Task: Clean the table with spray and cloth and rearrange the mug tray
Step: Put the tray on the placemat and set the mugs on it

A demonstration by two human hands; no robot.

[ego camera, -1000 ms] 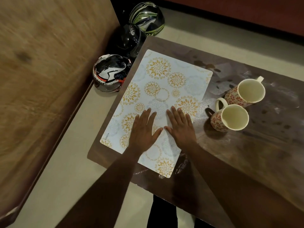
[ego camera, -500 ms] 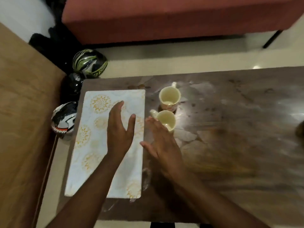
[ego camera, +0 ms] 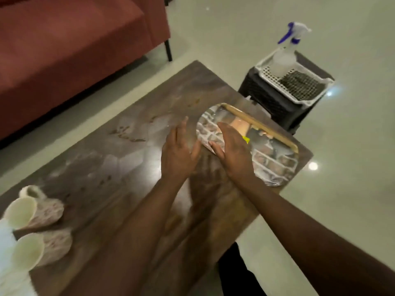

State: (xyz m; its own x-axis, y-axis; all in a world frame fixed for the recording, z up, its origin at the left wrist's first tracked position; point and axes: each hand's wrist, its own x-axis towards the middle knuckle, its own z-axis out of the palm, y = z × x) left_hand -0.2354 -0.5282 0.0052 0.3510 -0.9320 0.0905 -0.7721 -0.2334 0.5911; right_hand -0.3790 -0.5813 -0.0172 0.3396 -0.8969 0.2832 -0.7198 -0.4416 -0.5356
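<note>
Head view shows the oval picture-printed tray with a wooden rim [ego camera: 271, 150] at right of centre, its long axis running toward lower right. The right hand [ego camera: 233, 150] is over its near-left end, fingers straight, holding nothing. The left hand [ego camera: 177, 154], open too, is just beside it.

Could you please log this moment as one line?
left hand: open, near tray | right hand: open, over tray | mugs: far left on table | spray bottle: in basket, off table
</note>
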